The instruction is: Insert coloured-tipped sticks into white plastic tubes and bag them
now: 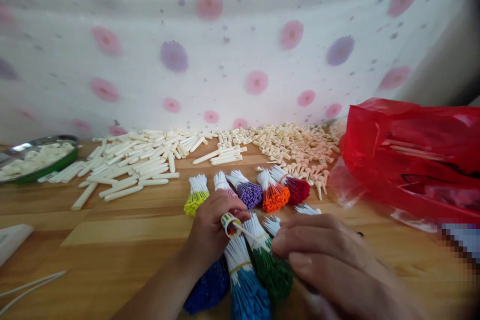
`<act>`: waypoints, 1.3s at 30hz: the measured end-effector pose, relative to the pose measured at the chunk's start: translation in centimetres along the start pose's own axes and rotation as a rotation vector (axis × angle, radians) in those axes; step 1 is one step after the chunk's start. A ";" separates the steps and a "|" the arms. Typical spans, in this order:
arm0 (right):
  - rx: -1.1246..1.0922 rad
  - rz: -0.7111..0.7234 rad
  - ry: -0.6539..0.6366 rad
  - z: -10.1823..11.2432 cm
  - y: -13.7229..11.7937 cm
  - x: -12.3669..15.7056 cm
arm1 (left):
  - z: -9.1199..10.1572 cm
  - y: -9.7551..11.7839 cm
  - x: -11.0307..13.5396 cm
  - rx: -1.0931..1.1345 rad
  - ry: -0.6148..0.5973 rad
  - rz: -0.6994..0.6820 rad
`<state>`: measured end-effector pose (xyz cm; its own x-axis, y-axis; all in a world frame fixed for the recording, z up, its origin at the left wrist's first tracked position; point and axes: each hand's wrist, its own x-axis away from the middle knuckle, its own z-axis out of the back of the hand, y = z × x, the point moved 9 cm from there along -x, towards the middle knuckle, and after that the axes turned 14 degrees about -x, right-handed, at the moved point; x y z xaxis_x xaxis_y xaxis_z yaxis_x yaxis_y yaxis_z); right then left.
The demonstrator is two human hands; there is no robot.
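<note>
Two hands meet low over the pale wooden table [112,240]. The left hand [210,227] is closed around a short cream plastic barrel [230,225], whose open end is turned up and shows coloured tips inside. The right hand [322,255] has its fingertips pinched together on a thin white stick [249,234] that runs slantwise to the barrel's mouth. Both are held just above the green-tipped bundle [272,267] and the light blue-tipped bundle [245,285], with a dark blue-tipped bundle [208,287] under the left wrist.

Farther back lie yellow [195,197], purple [247,191], orange [274,196] and red [296,187] bundles. Beyond them are a spread of long cream tubes [131,165] and a heap of small cream caps [296,147]. A crumpled red plastic bag [412,160] sits to the right.

Seating the stick well seems to call for a still barrel and a stick in line with the bore. The pinch should probably sit near the mouth, since so slender a stick would likely bow or snap if pushed from far back. Whether its tip is already inside the mouth cannot be told.
</note>
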<state>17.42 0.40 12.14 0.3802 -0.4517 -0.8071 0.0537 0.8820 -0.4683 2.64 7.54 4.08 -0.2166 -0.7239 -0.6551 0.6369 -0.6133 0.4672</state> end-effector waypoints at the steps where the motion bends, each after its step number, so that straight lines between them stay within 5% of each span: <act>1: 0.021 -0.005 0.005 -0.2 0.0 -0.1 | 0.0 0.2 -0.1 -0.001 -0.002 -0.010; 23: 0.001 0.006 -0.019 -2.3 1.4 -0.4 | -0.4 0.6 0.5 -0.061 -0.084 -0.025; 31: 0.087 -0.006 0.113 -2.6 2.9 -0.3 | 0.1 1.5 0.6 -0.128 -0.183 -0.081; 39: 0.178 0.033 0.143 -2.0 2.8 -0.3 | 0.5 1.5 0.6 -0.305 -0.139 -0.122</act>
<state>15.58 2.68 10.35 0.2504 -0.4252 -0.8698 0.2103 0.9008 -0.3799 3.15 6.00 4.69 -0.3897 -0.7004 -0.5979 0.7874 -0.5902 0.1782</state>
